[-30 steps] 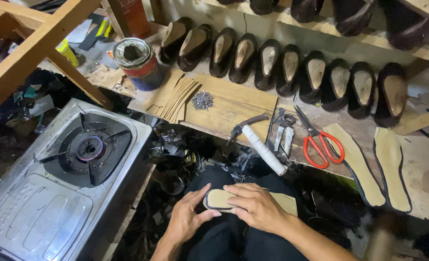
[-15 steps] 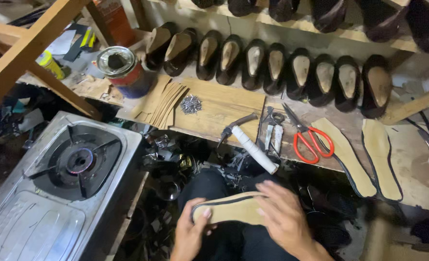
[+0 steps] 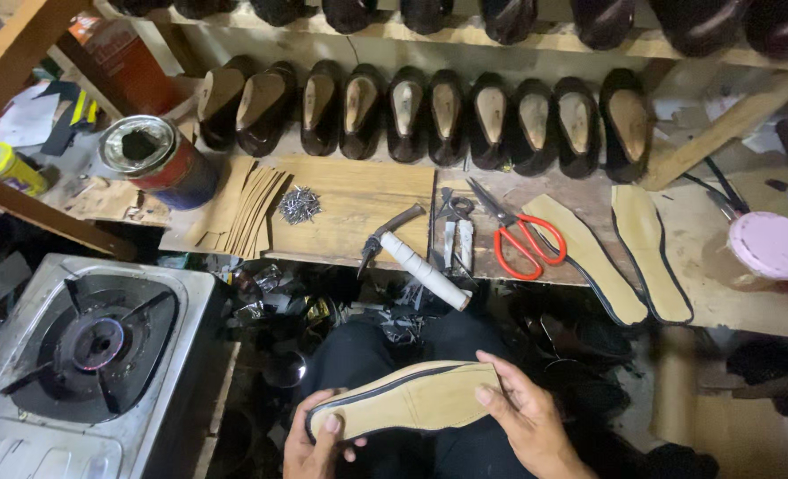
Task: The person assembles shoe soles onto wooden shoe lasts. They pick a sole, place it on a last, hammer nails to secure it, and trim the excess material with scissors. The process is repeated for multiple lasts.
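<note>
You hold a tan insole flat across your lap, one end in each hand.
Left hand pinches the heel, right hand curls over the toe; it looks light and bendy, so grip the edges. Two more insoles lie on the desk beyond.

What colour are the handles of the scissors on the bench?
Bright red-orange handles on the scissors, with dark metal blades; the head view shows them clearly.
</note>
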